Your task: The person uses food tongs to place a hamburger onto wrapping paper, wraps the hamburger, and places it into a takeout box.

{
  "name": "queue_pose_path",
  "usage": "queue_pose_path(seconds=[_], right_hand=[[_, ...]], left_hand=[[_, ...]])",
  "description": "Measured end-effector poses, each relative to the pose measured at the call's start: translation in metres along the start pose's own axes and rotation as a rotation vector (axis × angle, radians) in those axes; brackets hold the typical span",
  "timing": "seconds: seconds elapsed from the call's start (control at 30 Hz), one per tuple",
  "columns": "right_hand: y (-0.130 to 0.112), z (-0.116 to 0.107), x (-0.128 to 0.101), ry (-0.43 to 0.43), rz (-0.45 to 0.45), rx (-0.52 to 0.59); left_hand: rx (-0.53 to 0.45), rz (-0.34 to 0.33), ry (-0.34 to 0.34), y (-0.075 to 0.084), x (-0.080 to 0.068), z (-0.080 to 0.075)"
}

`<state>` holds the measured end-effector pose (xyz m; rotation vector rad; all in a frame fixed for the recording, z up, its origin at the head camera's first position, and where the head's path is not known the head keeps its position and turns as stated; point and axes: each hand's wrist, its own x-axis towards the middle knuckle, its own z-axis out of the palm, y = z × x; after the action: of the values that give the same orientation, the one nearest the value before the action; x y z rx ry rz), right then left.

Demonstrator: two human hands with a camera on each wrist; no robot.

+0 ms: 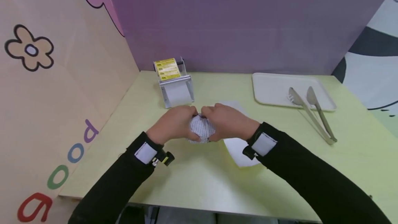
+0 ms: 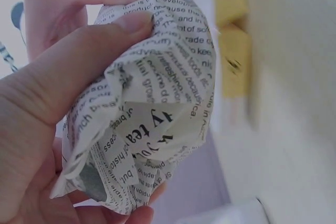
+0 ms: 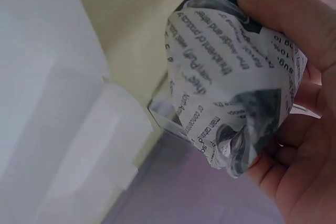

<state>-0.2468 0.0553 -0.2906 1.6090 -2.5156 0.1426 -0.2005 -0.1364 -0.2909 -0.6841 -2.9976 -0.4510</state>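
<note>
Over the middle of the table, both hands hold a rounded bundle wrapped in newsprint-patterned paper (image 1: 202, 128). My left hand (image 1: 175, 122) grips its left side, thumb pressed on the printed wrap (image 2: 157, 77) in the left wrist view. From the other side, my right hand (image 1: 229, 121) grips it too, with the thumb on top and fingers curled beneath. The paper is creased and gathered at one end in the right wrist view (image 3: 226, 72). What lies inside the wrap is hidden. White paper sheets (image 1: 239, 151) lie on the table under the right forearm.
A metal label dispenser (image 1: 188, 94) with a roll of yellow labels (image 1: 168, 69) stands at the back left of the pale table (image 1: 149, 175). Metal tongs (image 1: 318, 115) lean across the edge of a white tray (image 1: 270, 89) on the right. A purple panel (image 1: 230, 23) rises behind.
</note>
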Motion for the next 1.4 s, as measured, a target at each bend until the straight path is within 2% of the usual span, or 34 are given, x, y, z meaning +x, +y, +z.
queue_pose_path(seconds=[0.13,0.27,0.4,0.53,0.8,0.9,1.0,1.23,1.33,1.4], right_hand=[[0.008,-0.016,-0.023,0.006,0.008,0.006],[0.017,-0.025,-0.047,-0.020,0.045,0.028],[0.028,-0.020,-0.069,-0.034,0.060,0.049],[0.035,-0.007,-0.084,-0.049,0.083,0.091],[0.040,0.020,-0.094,-0.133,0.153,0.160],[0.039,0.024,-0.096,-0.156,0.171,0.165],[0.037,0.026,-0.097,-0.133,0.170,0.163],[0.031,0.030,-0.095,-0.053,0.184,0.116],[0.031,0.030,-0.095,-0.066,0.228,0.118],[0.034,0.027,-0.098,-0.092,0.268,0.167]], left_hand=[[0.015,0.037,0.023,0.021,0.010,-0.001],[0.026,0.071,0.044,0.041,0.022,0.005],[0.037,0.073,0.014,0.056,0.032,0.018],[0.024,0.053,-0.023,0.063,0.039,0.036],[0.001,0.005,-0.072,0.066,0.043,0.069],[0.007,-0.006,-0.080,0.066,0.044,0.075],[-0.001,-0.009,-0.093,0.065,0.046,0.076],[-0.046,0.027,-0.163,0.052,0.056,0.068],[-0.079,0.031,-0.186,0.047,0.061,0.066],[-0.098,0.042,-0.203,0.045,0.062,0.067]])
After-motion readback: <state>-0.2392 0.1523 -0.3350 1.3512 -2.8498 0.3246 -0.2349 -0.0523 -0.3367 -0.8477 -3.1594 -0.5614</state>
